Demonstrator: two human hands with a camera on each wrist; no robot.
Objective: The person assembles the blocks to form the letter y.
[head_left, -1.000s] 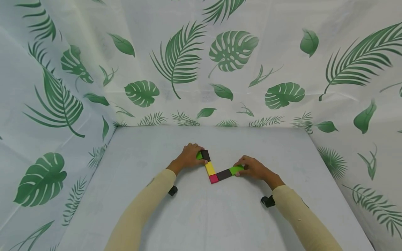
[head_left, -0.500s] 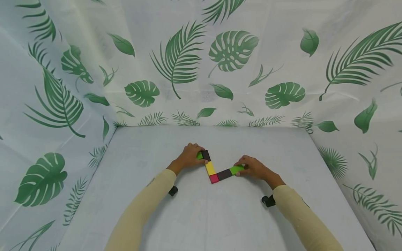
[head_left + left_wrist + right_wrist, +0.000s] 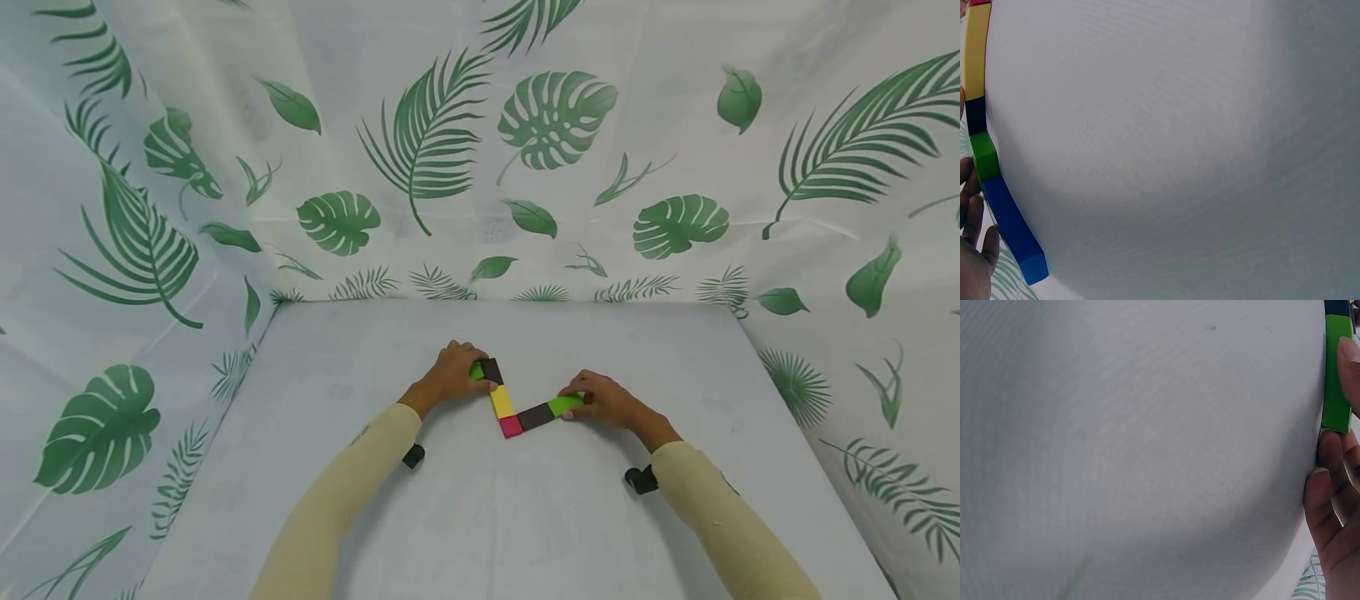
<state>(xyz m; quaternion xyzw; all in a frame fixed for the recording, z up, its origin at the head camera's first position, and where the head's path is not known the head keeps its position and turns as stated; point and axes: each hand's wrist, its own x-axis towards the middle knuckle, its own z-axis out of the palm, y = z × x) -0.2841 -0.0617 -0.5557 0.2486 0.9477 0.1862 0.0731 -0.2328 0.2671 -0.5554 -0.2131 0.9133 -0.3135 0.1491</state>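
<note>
Coloured toy blocks lie end to end on the white tabletop in a bent line. In the head view a red block (image 3: pixel 511 427) forms the corner. A yellow block (image 3: pixel 502 402) and a black block (image 3: pixel 491 371) run up from it; a longer black block (image 3: pixel 535 416) and a green block (image 3: pixel 562 406) run right. My left hand (image 3: pixel 452 372) pinches another green block (image 3: pixel 476 371) beside the upper black one. The left wrist view also shows a blue block (image 3: pixel 1016 231) past that green one, hidden in the head view. My right hand (image 3: pixel 606 400) pinches the right-hand green block between thumb and fingers.
White sheets printed with green leaves (image 3: pixel 558 121) hang behind and on both sides of the white tabletop (image 3: pixel 487 517). Dark wrist cameras stick out under both sleeves, the left camera (image 3: pixel 413 456) and the right camera (image 3: pixel 641 480).
</note>
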